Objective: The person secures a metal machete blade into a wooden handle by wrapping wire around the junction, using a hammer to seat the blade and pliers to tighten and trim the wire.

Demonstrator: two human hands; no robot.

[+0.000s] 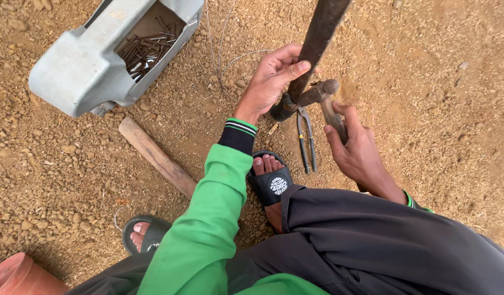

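Post: a dark, round wooden post is standing tilted out of the reddish-brown dirt ground, running up and out of the top of the view; its foot is meeting the soil just in front of the person's feet.
Left hand: the left hand is wrapping around the post low down, fingers behind and thumb pressed across the front, steadying it.
Right hand: the right hand is clenching the worn wooden handle of a hammer, whose dark metal head is lying against the post near its base.
Step in hand: it is looking like a fastening stroke at the post's foot, with the hammer head already touching the wood; whether a nail is sitting under it cannot be told.
Next move calls for: a firm hold on the post by the left hand, and fingers kept away from the hammer head.
Pliers: a pair of dark metal pliers is lying on the dirt just below the post's base, between the two hands.
Wire: a thin grey wire is looping over the soil left of the post.
Nails: a grey plastic container cut open on one side is holding dark nails, well apart to the upper left.
Ground: a flat wooden stick is lying near a black sandal; the setting is outdoors, on pebbly earth.
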